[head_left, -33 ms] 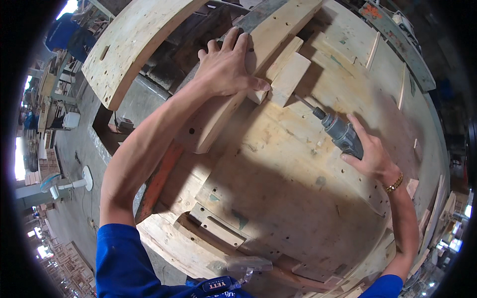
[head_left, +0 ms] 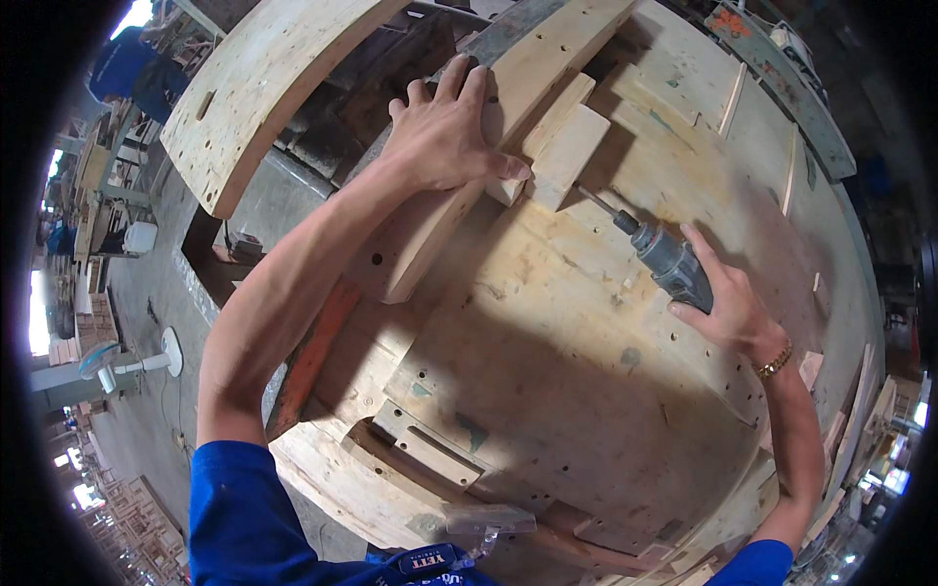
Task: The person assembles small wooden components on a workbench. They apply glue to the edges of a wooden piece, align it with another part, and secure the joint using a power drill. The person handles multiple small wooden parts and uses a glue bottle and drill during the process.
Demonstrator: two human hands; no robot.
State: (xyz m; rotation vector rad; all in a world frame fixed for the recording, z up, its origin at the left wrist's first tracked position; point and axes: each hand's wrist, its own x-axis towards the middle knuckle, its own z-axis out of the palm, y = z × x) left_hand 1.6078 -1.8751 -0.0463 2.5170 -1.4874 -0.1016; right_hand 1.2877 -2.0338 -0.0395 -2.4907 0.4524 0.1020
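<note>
My left hand (head_left: 440, 142) lies spread across a long pale wooden board (head_left: 430, 244) with drilled holes. Its thumb reaches over the board's right side and touches a small wooden block (head_left: 508, 188). Against that side sit more wood pieces, among them a bevelled block (head_left: 578, 142). My right hand (head_left: 728, 303) is wrapped round a dark grey cordless drill (head_left: 669, 264). From its chuck a long thin bit (head_left: 598, 202) points up and left, its tip close to the bevelled block's lower corner; whether they touch I cannot tell. Beneath everything lies a large, stained plywood work surface (head_left: 528, 322).
At upper left a curved wooden panel (head_left: 254, 107) juts out. A slotted wooden strip (head_left: 427, 444) is fixed near the front edge. Thin battens (head_left: 733, 101) lie along the right side. A white fan (head_left: 171, 352) stands on the floor at left.
</note>
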